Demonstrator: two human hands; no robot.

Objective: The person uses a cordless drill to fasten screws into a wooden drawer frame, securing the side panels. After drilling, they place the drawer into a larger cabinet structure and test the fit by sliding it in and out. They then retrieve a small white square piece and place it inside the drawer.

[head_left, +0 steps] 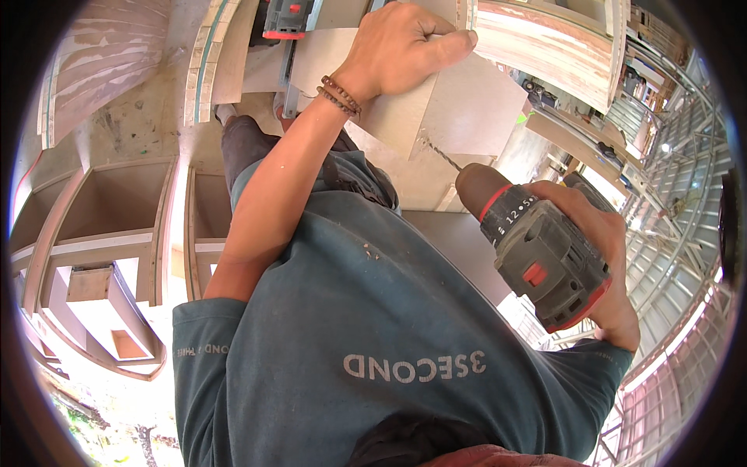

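My right hand (603,222) is wrapped round the grip of a black and red cordless drill (541,253). Its drill bit (446,157) points up and to the left. The bit's tip meets the pale wooden board (471,117) near its lower edge, with a few shavings there; how deep it sits I cannot tell. Over the same board's upper part lies my left hand (408,50), thumb stretched right and fingers curled round the far edge, partly hidden. A beaded bracelet (340,96) circles the left wrist.
Another black and red power tool (285,17) lies at the top. Curved wooden frames (208,62) stand at the far left, and a larger curved wooden piece (548,50) at the far right. A wooden cabinet frame (109,202) with compartments is on the left. Metal trusswork (677,194) lines the right.
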